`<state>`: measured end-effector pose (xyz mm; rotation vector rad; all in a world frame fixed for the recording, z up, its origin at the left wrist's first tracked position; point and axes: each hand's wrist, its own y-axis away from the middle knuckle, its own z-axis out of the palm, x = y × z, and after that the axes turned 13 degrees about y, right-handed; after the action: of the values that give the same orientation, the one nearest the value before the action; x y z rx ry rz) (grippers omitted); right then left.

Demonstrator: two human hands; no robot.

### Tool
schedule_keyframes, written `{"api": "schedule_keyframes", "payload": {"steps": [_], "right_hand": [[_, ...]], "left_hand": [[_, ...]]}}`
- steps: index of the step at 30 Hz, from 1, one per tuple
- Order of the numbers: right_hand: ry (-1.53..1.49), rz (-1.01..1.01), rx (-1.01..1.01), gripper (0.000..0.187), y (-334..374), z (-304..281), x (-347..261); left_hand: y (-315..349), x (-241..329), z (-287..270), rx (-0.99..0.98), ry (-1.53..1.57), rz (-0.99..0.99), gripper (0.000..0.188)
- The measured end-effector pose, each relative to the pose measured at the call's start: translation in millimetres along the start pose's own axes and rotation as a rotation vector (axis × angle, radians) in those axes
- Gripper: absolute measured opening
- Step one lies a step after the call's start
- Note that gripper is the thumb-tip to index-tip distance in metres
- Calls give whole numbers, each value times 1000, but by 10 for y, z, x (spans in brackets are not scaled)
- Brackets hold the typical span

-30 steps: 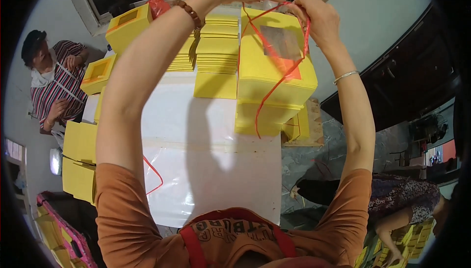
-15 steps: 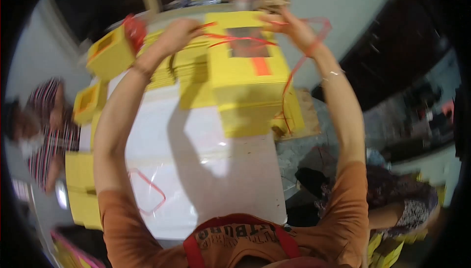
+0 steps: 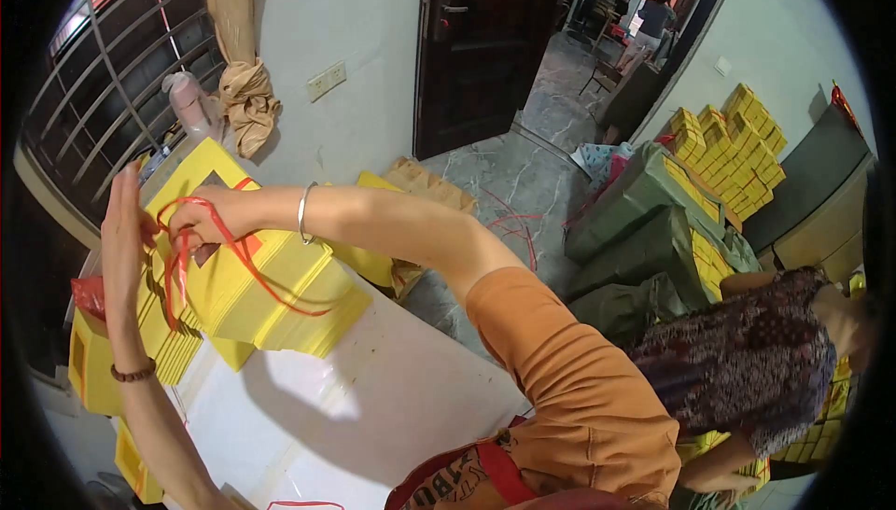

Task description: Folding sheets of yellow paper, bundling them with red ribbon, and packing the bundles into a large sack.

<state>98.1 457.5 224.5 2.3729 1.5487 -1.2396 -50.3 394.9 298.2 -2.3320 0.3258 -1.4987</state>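
Observation:
A tall stack of yellow cardboard sheets or flattened boxes [image 3: 271, 309] stands at the far left of the white table, with a dark printed patch on top. A red plastic strap [image 3: 245, 253] loops over it, one end trailing down the near face. My right hand [image 3: 213, 213] is closed round the strap on top of the stack. Along the stack's left side my left hand [image 3: 123, 216] stands upright with straight fingers; its thumb is close to the strap, partly hidden.
Lower yellow stacks [image 3: 173, 351] and yellow boxes [image 3: 91, 365] sit left on the white table [image 3: 411, 361]. A red plastic bag [image 3: 89, 295] lies there. At right a co-worker in a patterned top [image 3: 737, 361] bends beside green sacks [image 3: 644, 221]. A dark door [image 3: 485, 53] stands ajar.
The view has swung to the right. My right hand has come from the stack's far right edge to its top with the strap. My left hand's fingers have straightened from a pinch.

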Motion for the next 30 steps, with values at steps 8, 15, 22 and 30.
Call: {"api": "schedule_keyframes", "payload": {"steps": [8,15,22,30], "right_hand": [[79,-103,31,18,-9,-61,-177],[-487,122,-67,21,16,2,-133],[-474,122,76,14,-101,-29,-7],[92,-45,-6,20,-147,-141,-268]], "left_hand": [[133,-280,-125,-235,178,-202,25],[293,-355,-202,-130,483,-230,31],[368,-237,-138,-233,367,-129,50],[215,-428,-33,-116,532,-273,30]]}}
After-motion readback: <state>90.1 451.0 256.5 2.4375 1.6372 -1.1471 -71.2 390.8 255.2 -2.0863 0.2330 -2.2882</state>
